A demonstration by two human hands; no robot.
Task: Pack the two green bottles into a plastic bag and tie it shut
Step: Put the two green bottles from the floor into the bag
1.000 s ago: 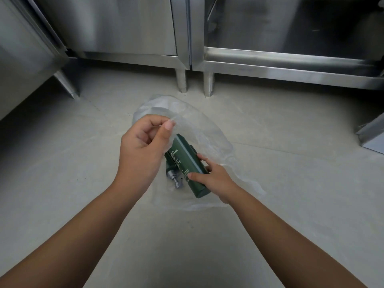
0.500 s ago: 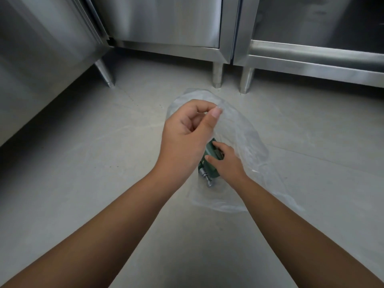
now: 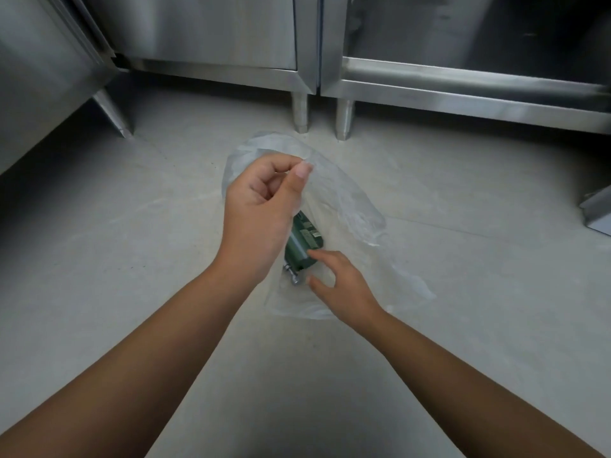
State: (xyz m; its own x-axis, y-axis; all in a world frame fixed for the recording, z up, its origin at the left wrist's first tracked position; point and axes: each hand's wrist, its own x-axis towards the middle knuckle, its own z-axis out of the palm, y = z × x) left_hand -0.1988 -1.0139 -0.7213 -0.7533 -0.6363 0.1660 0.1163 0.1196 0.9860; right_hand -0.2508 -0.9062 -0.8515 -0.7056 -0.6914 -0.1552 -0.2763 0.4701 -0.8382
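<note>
A clear plastic bag (image 3: 350, 206) lies on the floor with its mouth toward me. My left hand (image 3: 261, 213) pinches the bag's upper edge between thumb and forefinger and holds it up. Inside lies a dark green bottle (image 3: 302, 242), partly hidden behind my left hand. A silver pump head (image 3: 292, 276) of a second bottle pokes out below it; the rest of that bottle is hidden. My right hand (image 3: 340, 282) is at the bag's mouth with fingers spread and loose. Its index fingertip is at the green bottle's near end, and it grips nothing.
Everything sits on a pale grey floor (image 3: 463, 226). Stainless steel cabinets (image 3: 211, 38) on short legs (image 3: 300, 114) run along the back and the left. A metal foot (image 3: 595, 209) juts in at the right edge.
My right hand has let go of the green bottle and drawn back a little, fingers spread. The bottle now lies deeper in the bag. My left hand still holds the bag's edge.
</note>
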